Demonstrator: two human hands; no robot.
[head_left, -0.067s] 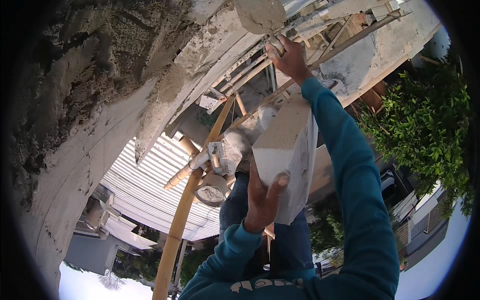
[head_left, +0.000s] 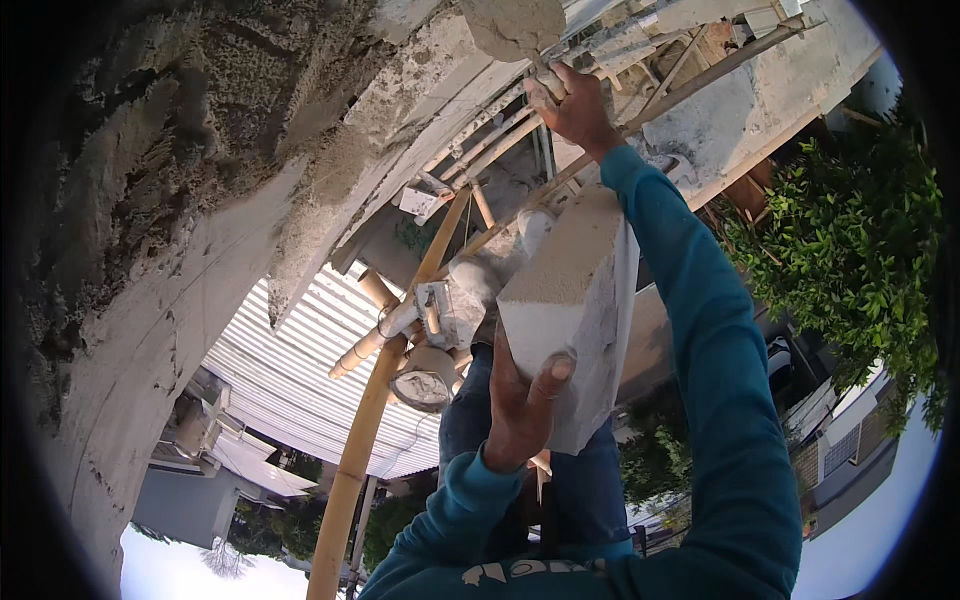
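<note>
My left hand (head_left: pixel 522 408) grips the near end of a pale building block (head_left: pixel 545 335), its thumb on the side face. A layer of grey mortar (head_left: pixel 568 255) coats the block's upper face. Farther off, my right hand (head_left: pixel 577 107) is closed around the handle of a trowel. The trowel blade (head_left: pixel 512 28) is by the wall's edge, bearing grey mortar that hides most of its surface. On my left rises a rough wall (head_left: pixel 215 235), partly covered in wet-looking, uneven plaster.
A bamboo pole (head_left: pixel 352 465) slants up on the left, joined to other scaffold poles. Beside my legs are a bucket of mortar (head_left: pixel 420 390) and a float (head_left: pixel 432 308). Corrugated roofing (head_left: pixel 290 375) lies below; a leafy tree (head_left: pixel 840 240) stands right.
My right hand and the trowel have shifted slightly up and left. The block in my left hand has moved a little left.
</note>
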